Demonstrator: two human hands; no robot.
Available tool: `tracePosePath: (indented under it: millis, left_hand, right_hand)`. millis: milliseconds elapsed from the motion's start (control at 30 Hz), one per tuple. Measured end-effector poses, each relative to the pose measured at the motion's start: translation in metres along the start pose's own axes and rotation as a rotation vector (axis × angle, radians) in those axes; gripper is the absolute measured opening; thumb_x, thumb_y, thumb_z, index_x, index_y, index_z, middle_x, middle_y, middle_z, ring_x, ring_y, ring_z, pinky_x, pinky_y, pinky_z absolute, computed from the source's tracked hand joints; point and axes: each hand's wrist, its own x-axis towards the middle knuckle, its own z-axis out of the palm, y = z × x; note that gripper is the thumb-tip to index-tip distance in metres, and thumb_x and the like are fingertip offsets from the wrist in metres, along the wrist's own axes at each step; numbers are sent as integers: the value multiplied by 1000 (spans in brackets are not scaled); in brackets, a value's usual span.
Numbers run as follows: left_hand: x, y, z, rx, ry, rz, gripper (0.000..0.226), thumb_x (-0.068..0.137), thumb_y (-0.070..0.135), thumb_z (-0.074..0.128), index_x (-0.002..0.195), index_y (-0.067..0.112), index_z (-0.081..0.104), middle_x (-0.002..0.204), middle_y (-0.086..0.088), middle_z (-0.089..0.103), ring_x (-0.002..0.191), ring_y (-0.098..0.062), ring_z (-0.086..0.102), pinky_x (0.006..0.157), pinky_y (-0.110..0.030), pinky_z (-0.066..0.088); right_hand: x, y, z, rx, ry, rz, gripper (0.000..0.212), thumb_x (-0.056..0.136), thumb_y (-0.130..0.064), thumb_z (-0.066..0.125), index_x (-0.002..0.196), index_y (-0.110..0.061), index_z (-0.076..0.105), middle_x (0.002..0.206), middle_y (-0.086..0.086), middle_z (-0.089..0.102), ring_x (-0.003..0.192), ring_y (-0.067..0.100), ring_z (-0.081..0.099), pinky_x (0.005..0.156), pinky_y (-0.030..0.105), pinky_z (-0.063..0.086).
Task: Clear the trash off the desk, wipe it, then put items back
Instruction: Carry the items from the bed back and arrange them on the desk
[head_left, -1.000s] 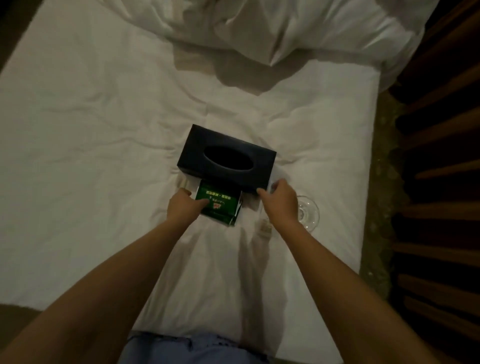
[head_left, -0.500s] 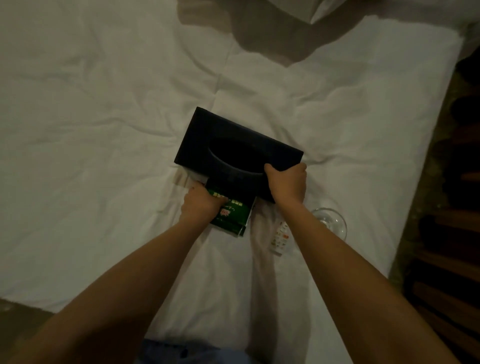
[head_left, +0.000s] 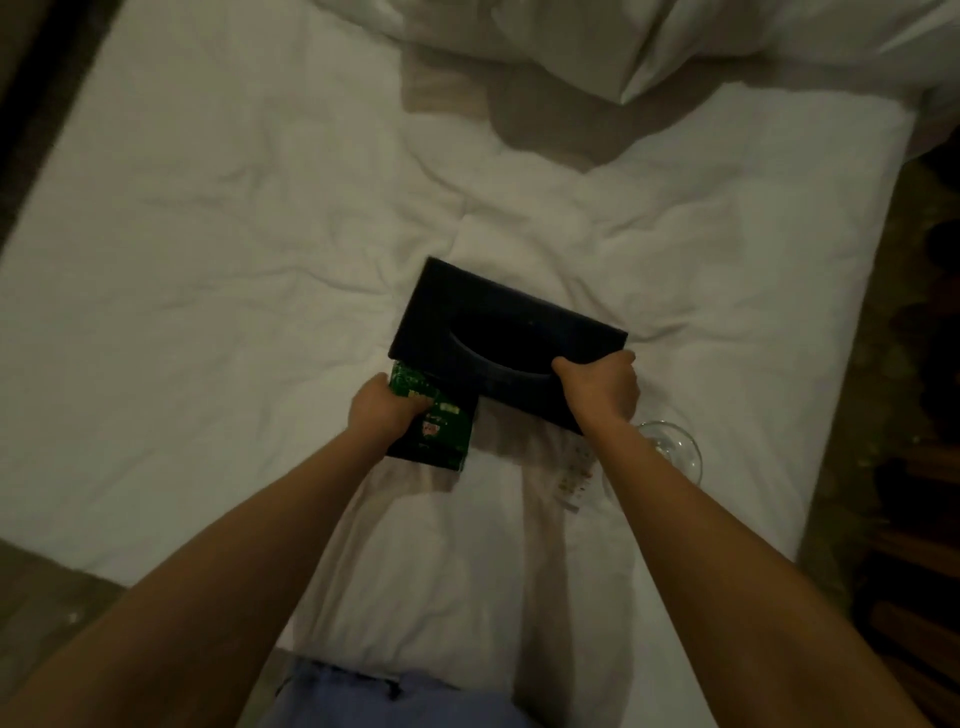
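A black tissue box cover (head_left: 498, 322) with an oval slot lies on the white bed sheet (head_left: 208, 260). My right hand (head_left: 600, 392) grips its near right edge, fingers curled over the rim. My left hand (head_left: 384, 410) holds a green tissue pack (head_left: 444, 426) at the cover's near left corner; the pack's far end is tucked under the cover. A clear wine glass (head_left: 672, 454) lies on its side just right of my right wrist, partly hidden by my forearm. A small printed paper slip (head_left: 574, 475) lies beside it.
A rumpled white duvet (head_left: 597, 47) is heaped at the far end of the bed. Dark wooden slats (head_left: 919, 519) stand along the right, past the bed's edge. Bare floor shows at the left and near left.
My right hand went from beside the cover to gripping its near edge. The cover has shifted and turned slightly, and more of the green pack shows at its left corner.
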Motion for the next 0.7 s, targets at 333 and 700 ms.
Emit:
tracePosePath:
  millis: [333, 700]
  left_hand:
    - [-93, -59, -143, -241, 246, -12, 29, 77, 15, 76, 96, 2, 57, 103, -22, 65, 93, -36, 63, 85, -45, 52]
    - [-284, -268, -287, -720, 602, -112, 37, 82, 2, 70, 114, -8, 53, 109, -24, 59, 95, -36, 59, 72, -37, 49]
  right_hand:
    - [-119, -59, -36, -76, -82, -234, 71, 79, -34, 74, 130, 1, 39, 128, 19, 54, 113, 36, 55, 87, 39, 47]
    - [-383, -91, 34, -169, -346, -699, 67, 78, -31, 75, 124, 4, 41, 122, 21, 57, 108, 36, 58, 81, 38, 48]
